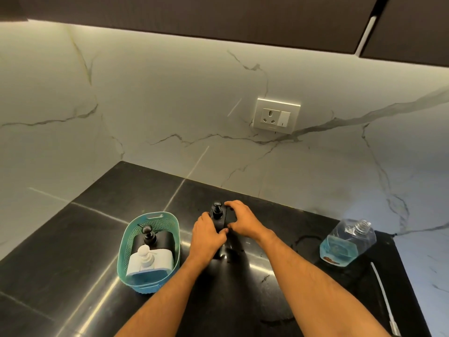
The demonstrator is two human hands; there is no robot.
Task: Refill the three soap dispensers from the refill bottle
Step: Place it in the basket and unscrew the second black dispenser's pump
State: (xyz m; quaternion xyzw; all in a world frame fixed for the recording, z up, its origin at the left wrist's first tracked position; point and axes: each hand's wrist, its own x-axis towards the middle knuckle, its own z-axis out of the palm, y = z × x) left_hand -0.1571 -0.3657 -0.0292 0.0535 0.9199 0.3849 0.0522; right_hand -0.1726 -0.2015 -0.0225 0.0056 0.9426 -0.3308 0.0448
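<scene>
teal perforated basket point(126, 251) w/ one black dispenser point(155, 238) & one white-and-pale-blue dispenser point(151, 262). 3rd dispenser point(217, 212) black. clear refill bottle point(348, 242), blue liquid. counter point(73, 251) black; wall point(170, 105) white marble, grey veins.

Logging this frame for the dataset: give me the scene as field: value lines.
hands: left hand and right hand both grip black dispenser on countertop
basket: teal basket holds second black dispenser and white dispenser
refill bottle: uncapped, upright, blue liquid low, right of the hands
wall: socket
</scene>
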